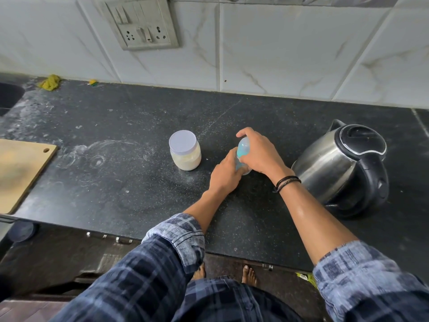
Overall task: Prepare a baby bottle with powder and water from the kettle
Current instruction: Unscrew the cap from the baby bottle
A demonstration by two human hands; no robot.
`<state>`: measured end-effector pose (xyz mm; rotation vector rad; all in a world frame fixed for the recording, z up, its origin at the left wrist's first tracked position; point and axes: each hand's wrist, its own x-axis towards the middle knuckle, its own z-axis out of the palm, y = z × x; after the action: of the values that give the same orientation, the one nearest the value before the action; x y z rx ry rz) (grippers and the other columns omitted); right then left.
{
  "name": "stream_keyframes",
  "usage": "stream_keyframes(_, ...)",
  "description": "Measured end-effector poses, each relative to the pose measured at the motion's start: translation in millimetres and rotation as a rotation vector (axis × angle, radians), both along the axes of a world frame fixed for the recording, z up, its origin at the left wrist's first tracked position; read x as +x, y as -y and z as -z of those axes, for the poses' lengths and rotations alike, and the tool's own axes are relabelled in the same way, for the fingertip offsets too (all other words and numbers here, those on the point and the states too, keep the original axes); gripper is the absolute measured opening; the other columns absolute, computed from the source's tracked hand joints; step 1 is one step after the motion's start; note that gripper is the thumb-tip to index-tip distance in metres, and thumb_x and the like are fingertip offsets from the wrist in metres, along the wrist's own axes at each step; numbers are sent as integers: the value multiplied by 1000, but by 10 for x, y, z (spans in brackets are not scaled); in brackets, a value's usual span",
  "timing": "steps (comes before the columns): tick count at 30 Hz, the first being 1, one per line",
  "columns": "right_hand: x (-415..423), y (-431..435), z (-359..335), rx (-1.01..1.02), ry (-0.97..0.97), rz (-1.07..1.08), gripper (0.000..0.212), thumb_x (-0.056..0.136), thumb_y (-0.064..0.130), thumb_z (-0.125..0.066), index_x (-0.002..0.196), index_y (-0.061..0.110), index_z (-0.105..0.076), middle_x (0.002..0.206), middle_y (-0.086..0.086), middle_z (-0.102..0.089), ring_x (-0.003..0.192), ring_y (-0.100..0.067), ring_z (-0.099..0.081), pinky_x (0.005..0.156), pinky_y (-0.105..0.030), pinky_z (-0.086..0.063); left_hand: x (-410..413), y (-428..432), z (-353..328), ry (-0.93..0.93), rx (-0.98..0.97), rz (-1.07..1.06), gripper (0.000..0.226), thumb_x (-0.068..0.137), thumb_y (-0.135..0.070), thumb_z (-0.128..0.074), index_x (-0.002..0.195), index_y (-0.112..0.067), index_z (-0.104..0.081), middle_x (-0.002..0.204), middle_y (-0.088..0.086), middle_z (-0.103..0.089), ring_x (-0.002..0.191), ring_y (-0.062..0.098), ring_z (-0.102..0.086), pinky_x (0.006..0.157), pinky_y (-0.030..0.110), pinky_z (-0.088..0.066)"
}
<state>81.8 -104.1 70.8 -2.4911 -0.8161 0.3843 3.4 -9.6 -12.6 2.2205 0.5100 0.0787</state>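
A pale blue baby bottle (243, 149) stands on the black counter (130, 182), near its middle. My left hand (226, 174) grips the bottle's lower body from the left. My right hand (260, 152) is wrapped over its capped top. Most of the bottle is hidden by my fingers. Left of it stands a clear jar of white powder (185, 150) with a pale lid on. A steel electric kettle (343, 166) with a black lid and handle sits to the right, lid down.
A wooden cutting board (21, 173) lies at the counter's left edge, with a dark sink (9, 95) behind it. A yellow cloth (50, 82) sits by the tiled wall. A switch-and-socket plate (141, 24) is on the wall.
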Motion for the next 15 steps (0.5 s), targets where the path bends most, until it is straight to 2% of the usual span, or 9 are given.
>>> stream_keyframes(4,5,-16,-4,6,1,4,67,82,21,-85,139,26,-49,140,-5,-48,124,-25,-53,99,-42,-55,-8,2,-24,3,-14,-4,58,100,-33,-63,151,-24,-37,138,2,-62,120,28,-61,81,36,-37)
stream_keyframes(7,10,-4,25,-2,7,34,61,85,13,-81,137,24,-51,137,-4,-52,123,-26,-54,97,-43,-56,-11,6,-29,-9,-16,-6,59,99,-35,-64,151,-24,-36,137,1,-62,119,28,-60,81,36,-37)
stream_keyframes(10,33,-9,18,12,-6,13,64,82,2,-80,137,23,-54,137,-5,-52,129,-26,-46,99,-41,-52,-10,0,-42,-9,-18,-1,60,99,-35,-63,151,-23,-36,136,2,-62,118,29,-61,82,39,-39)
stream_keyframes(13,48,-15,6,-2,2,19,66,79,16,-87,135,25,-55,138,-4,-50,127,-26,-46,100,-40,-51,-13,-3,-52,2,-19,10,59,100,-33,-63,152,-22,-36,139,2,-61,121,27,-60,84,37,-39)
stream_keyframes(15,53,-8,14,-15,-9,39,61,81,17,-86,133,24,-56,135,-4,-53,123,-25,-53,98,-41,-52,-13,-3,-59,-7,-17,8,60,100,-33,-63,152,-22,-36,139,1,-61,122,27,-59,84,37,-38)
